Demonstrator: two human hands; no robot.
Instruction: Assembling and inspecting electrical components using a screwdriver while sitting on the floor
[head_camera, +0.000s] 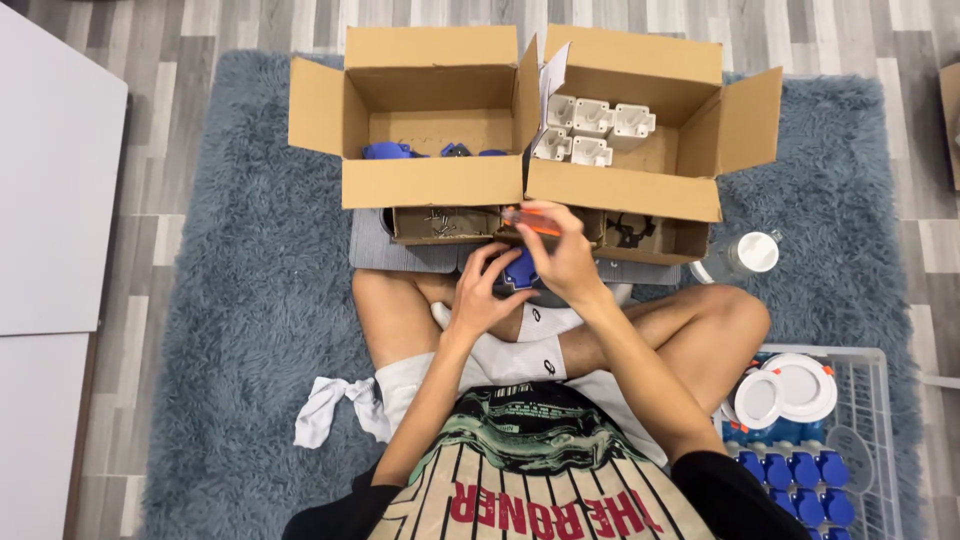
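we grip blue part (519, 270) in left hand (480, 295), over lap | right hand (565, 262) closed on orange screwdriver (530, 221) above it | cardboard boxes (430, 115) just ahead: blue pieces (388, 151), white housings (592, 125) | wire basket (880, 420) at right

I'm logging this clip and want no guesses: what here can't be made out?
- Blue part, head view: mostly covered by the left hand and right hand.
- Orange tool: tip hidden by fingers.
- Small hardware in the low tray: too small to identify.
- White basket: cut off by the frame edge.
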